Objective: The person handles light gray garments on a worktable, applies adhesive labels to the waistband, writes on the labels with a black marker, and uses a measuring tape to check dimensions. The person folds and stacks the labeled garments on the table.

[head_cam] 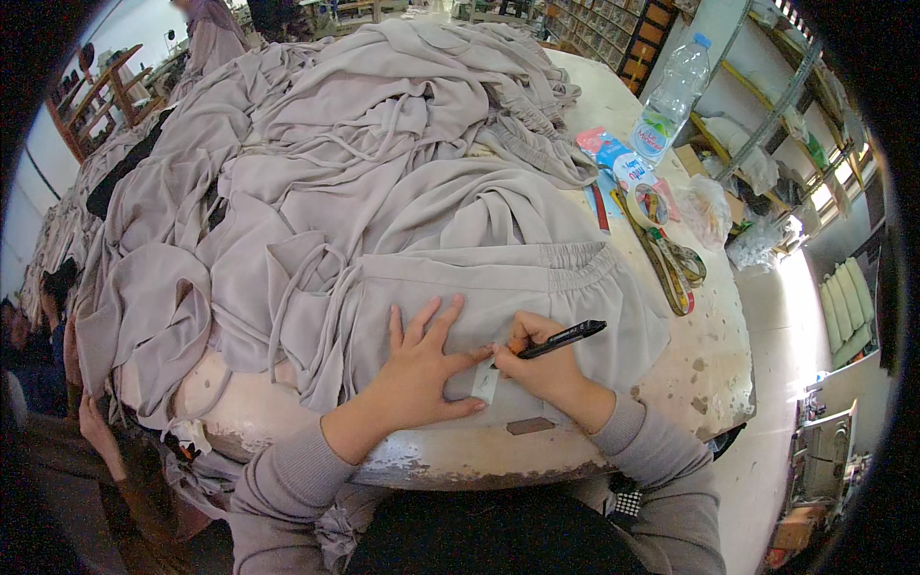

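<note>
A black pen [568,338] is gripped in my right hand [539,359], its lower end over a small white label [484,388]. The label lies on a grey fabric garment [445,280] with a gathered elastic waistband [575,267]. My left hand [428,370] rests flat with spread fingers on the garment. Its index finger reaches the label's upper end, close to my right fingertips, and its thumb lies by the lower end. The pen's tip is hidden by my right fingers. Small marks show on the label.
A large heap of grey garments [345,144] covers the table's far and left parts. At right lie a tape measure [672,269], a tape roll [647,201], a blue and pink packet [619,159] and a plastic bottle [668,100]. Another person's hand [97,431] is at lower left.
</note>
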The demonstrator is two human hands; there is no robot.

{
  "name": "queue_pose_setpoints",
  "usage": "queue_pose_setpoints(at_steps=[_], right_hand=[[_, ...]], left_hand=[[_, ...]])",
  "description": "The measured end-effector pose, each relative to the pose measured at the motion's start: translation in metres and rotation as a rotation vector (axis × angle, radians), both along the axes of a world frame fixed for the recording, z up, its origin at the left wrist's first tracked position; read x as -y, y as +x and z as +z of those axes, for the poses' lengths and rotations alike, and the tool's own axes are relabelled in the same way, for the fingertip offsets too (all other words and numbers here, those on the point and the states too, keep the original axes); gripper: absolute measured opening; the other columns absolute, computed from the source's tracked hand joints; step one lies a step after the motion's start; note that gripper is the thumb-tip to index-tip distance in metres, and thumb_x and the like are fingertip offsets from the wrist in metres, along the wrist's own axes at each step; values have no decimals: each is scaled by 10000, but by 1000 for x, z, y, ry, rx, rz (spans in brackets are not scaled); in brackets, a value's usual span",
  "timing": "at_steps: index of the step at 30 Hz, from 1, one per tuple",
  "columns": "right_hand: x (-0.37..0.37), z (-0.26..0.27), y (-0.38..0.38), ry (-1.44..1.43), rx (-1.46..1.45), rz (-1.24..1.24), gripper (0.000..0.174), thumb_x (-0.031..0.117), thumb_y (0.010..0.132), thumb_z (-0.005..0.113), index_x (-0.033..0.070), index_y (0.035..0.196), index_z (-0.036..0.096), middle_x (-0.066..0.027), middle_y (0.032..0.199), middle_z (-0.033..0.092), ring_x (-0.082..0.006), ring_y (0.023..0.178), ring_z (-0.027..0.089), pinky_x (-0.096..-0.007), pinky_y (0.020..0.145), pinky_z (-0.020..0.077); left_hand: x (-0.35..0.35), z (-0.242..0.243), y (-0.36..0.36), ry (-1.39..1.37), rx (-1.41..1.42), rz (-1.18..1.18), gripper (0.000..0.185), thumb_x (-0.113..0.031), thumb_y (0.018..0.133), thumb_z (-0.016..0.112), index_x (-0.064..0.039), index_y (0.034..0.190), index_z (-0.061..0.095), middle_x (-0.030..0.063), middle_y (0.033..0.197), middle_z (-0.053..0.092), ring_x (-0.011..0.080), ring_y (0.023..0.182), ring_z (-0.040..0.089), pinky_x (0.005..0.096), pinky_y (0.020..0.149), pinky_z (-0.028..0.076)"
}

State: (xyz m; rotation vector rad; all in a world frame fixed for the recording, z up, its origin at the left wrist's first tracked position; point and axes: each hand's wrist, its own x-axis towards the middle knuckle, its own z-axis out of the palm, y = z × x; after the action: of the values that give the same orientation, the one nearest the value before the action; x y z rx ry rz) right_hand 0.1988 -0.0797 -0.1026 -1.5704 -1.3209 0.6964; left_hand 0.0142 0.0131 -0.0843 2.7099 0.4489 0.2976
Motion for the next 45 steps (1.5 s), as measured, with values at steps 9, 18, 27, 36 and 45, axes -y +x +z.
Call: queue_pose_setpoints(at_steps=[9, 18, 27, 36, 45], right_hand=[[-2, 6, 0, 5, 64, 30, 324, 36, 763, 665, 71, 626, 373, 16, 549, 444, -51, 519, 471, -223, 453, 374], [2, 11, -4, 37, 58, -24, 319, 40, 724, 666, 66, 608, 370, 15, 541, 399, -54, 512, 369, -245, 440, 309], [-1, 4, -2, 22, 53, -33, 302, 13, 737, 644, 63, 622, 369, 13, 544, 412, -50, 501, 421, -237, 432, 327], [1, 10, -4, 45, 26, -62, 307, 28, 718, 651, 66, 623, 361, 21, 552, 379, -51, 525, 365, -239, 452, 309], [0, 11, -3, 64, 46, -94, 293, 33, 710, 652, 67, 623, 375, 28, 558, 356, -55, 552, 335, -248, 465, 282]], left_hand=[[0, 0, -1, 0, 10, 2, 609, -500, 646, 718, -238, 1187, 621, 206, 1484, 164, 446, 1344, 128, 722, 988, 52], [1, 0, 0, -2, 6, -4, 616, -504, 648, 713, -253, 1202, 611, 210, 1481, 169, 449, 1341, 134, 718, 991, 41], [0, -1, 0, 14, -7, 2, 637, -550, 637, 710, -247, 1190, 618, 197, 1490, 164, 452, 1343, 136, 721, 988, 60], [0, 2, 1, 15, -16, -9, 634, -482, 639, 726, -283, 1225, 592, 219, 1474, 176, 449, 1340, 141, 728, 978, 49], [0, 3, 1, 8, -14, -7, 643, -479, 637, 726, -292, 1235, 582, 222, 1471, 184, 447, 1341, 147, 731, 975, 53]])
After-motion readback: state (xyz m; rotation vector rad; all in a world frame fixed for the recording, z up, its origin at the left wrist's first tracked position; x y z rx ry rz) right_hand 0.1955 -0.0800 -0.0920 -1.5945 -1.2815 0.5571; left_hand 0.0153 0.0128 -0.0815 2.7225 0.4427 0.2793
